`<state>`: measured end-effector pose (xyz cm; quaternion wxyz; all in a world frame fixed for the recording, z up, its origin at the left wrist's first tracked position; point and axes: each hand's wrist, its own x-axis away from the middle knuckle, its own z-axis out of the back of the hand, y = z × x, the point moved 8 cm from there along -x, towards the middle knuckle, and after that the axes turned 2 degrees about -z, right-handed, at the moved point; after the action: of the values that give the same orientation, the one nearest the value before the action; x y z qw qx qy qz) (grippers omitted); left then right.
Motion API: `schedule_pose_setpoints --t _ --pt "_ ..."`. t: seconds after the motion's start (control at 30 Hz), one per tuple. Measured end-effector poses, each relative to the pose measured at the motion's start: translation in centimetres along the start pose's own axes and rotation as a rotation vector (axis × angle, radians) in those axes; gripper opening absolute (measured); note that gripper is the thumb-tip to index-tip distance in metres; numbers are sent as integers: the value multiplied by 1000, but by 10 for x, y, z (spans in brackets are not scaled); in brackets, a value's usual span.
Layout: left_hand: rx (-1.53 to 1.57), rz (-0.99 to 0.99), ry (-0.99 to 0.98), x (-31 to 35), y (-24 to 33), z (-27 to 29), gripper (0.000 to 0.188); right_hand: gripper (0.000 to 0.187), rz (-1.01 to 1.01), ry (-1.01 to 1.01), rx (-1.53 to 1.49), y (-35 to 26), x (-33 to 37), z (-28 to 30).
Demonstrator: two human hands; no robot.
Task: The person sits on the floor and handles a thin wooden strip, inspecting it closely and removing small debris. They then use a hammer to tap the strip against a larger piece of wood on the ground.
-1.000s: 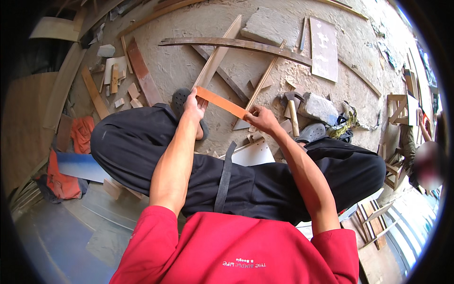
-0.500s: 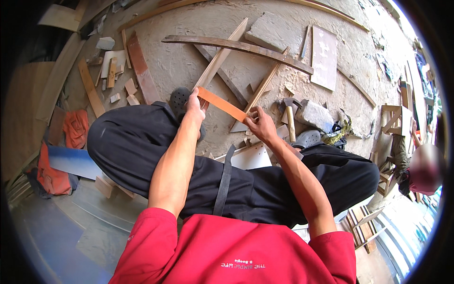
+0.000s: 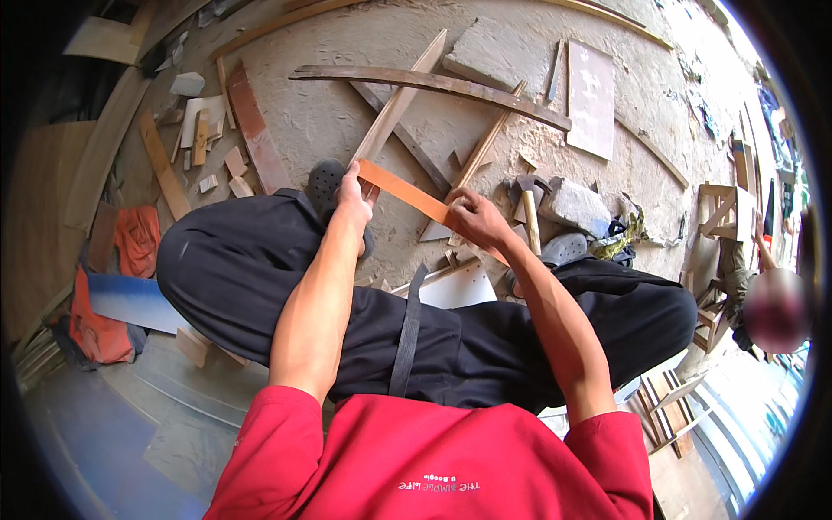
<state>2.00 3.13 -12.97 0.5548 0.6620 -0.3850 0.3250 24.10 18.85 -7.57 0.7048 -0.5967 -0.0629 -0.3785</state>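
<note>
A flat, narrow orange strip (image 3: 403,188) stretches in front of me, slanting down from left to right. My left hand (image 3: 354,198) is closed on its left end, fingers wrapped round it. Closed at the strip farther right is my right hand (image 3: 479,218), its fingers curled. A short piece of orange shows below the right hand, by the wrist. Close beyond the hands lie a long pale wooden batten (image 3: 399,113) and a second batten (image 3: 485,143); a dark curved wooden slat (image 3: 433,82) rests across both.
A hammer (image 3: 531,221) leans by a stone block (image 3: 575,206) to the right. Wood offcuts (image 3: 201,139) and a reddish board (image 3: 258,130) lie at the left. A pale board (image 3: 591,100) is at the far right. Another person (image 3: 737,286) works beside wooden frames.
My right hand has shifted its grip slightly up and away from me. A bit of orange strip now shows below that wrist. The left hand has hardly moved.
</note>
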Motion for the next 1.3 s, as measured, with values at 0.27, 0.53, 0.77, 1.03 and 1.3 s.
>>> schedule_pose_setpoints --t 0.27,0.53,0.77,1.03,1.3 --pt "-3 -4 42 3 3 0 36 28 -164 104 163 -2 -21 15" --pt "-21 -10 42 3 4 0 38 40 58 -230 186 -25 -10 10" --pt "-32 -9 28 6 5 1 40 53 -8 -487 199 -22 -15 0" --pt "-38 -15 14 7 5 4 44 49 23 -594 126 -12 -28 -8" --pt "-58 -40 22 7 5 7 49 43 -185 -567 -110 -7 -32 6"
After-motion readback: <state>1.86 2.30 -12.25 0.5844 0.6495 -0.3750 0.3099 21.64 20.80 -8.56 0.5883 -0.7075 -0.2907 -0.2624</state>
